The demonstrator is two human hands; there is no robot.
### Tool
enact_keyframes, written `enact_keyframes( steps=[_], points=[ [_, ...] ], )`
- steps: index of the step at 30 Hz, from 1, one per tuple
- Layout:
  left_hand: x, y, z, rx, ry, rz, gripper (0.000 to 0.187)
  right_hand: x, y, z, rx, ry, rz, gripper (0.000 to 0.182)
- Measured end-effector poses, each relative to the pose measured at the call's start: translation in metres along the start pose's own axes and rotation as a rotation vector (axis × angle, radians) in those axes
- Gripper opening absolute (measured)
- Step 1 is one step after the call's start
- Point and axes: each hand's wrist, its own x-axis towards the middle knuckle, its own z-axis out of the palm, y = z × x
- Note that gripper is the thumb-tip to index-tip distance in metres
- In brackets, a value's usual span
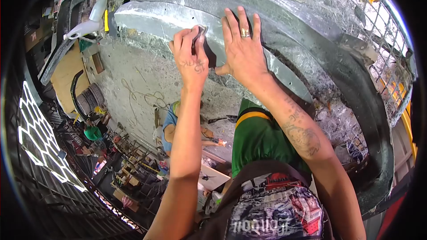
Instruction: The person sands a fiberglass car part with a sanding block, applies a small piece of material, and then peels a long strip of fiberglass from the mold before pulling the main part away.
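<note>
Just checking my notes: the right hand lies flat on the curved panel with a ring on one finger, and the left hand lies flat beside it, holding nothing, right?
Not quite. In the head view the left hand pinches a small dark piece against the curved panel. The right hand does lie flat, ring on one finger.

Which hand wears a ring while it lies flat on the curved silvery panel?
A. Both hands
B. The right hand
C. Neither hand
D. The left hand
B: the right hand lies with fingers spread on the curved silvery panel and shows a ring, while the left hand pinches a small dark piece and shows no ring.
</note>
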Motion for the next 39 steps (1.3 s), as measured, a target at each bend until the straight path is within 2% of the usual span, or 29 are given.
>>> enact_keyframes(
  steps=[2,3,6,7,8,10,11,16,19,20,22,23,26,27,28,30,31,32,35,36,38,39],
  points=[
    [0.032,-0.008,0.007,0.021,-0.008,0.11,0.018,-0.002,-0.003,0.003,0.006,-0.007,0.004,0.132],
    [0.043,-0.011,0.014,0.004,0.03,0.088,0.018,-0.005,-0.003,0.001,0.003,0.003,-0.009,0.133],
    [0.004,0.0,0.002,-0.032,-0.012,0.049,0.02,-0.004,-0.002,0.001,0.042,0.015,-0.006,0.132],
    [-0.011,0.011,-0.002,-0.092,0.021,-0.039,0.02,-0.001,-0.003,0.0,0.044,0.003,0.003,0.132],
    [-0.008,0.005,0.001,-0.094,0.025,-0.037,0.02,-0.001,-0.001,0.0,0.041,0.006,0.002,0.132],
    [0.018,0.0,0.002,-0.029,-0.034,0.089,0.021,-0.002,-0.002,0.004,0.047,0.022,0.001,0.133],
    [0.033,-0.005,0.008,0.002,0.011,0.112,0.022,-0.005,-0.004,0.005,0.056,0.011,0.007,0.133],
    [0.0,0.004,0.0,-0.035,0.031,0.022,0.023,-0.001,-0.003,-0.002,0.03,-0.006,0.006,0.131],
    [0.036,-0.007,0.006,0.078,-0.002,0.174,0.021,-0.003,-0.004,0.001,-0.008,-0.008,0.003,0.131],
    [0.039,-0.011,0.0,0.078,-0.016,0.166,0.021,-0.009,-0.008,0.003,-0.001,-0.022,0.007,0.131],
    [0.052,-0.014,-0.005,-0.233,0.113,-0.089,0.021,-0.004,-0.004,0.0,0.001,-0.003,0.0,0.131],
    [0.035,-0.008,-0.019,-0.176,0.123,-0.118,0.021,-0.001,-0.002,-0.002,-0.004,0.012,-0.006,0.131],
    [-0.014,0.003,-0.035,-0.012,0.116,-0.029,0.02,-0.003,-0.005,0.001,0.002,-0.005,-0.001,0.133],
    [-0.018,0.01,-0.028,-0.041,0.094,-0.045,0.02,-0.002,-0.005,0.001,0.009,0.001,0.002,0.133],
    [-0.007,0.004,-0.022,-0.044,0.093,-0.047,0.02,-0.002,-0.005,0.001,0.015,0.002,0.01,0.133],
    [0.027,-0.015,-0.003,0.133,-0.014,0.087,0.02,-0.004,-0.004,0.002,0.008,-0.004,0.009,0.133],
    [0.033,-0.015,0.003,0.054,0.053,-0.043,0.02,-0.004,-0.004,0.002,0.001,0.004,0.001,0.133],
    [0.024,-0.011,0.005,0.051,0.046,-0.045,0.02,-0.008,-0.004,0.003,0.001,-0.002,0.006,0.133],
    [-0.016,0.006,0.0,0.047,0.091,0.006,0.019,0.001,-0.002,0.001,0.034,0.021,0.003,0.134],
    [-0.008,0.001,-0.002,0.047,0.094,0.004,0.019,-0.001,-0.004,0.001,0.032,0.004,0.005,0.134],
    [0.02,-0.019,-0.003,0.049,0.002,0.127,0.018,-0.003,-0.004,0.001,0.027,-0.019,0.014,0.135],
    [0.037,-0.028,0.002,0.078,0.057,0.102,0.017,-0.002,-0.004,0.001,0.029,-0.016,0.004,0.135]
  ],
)
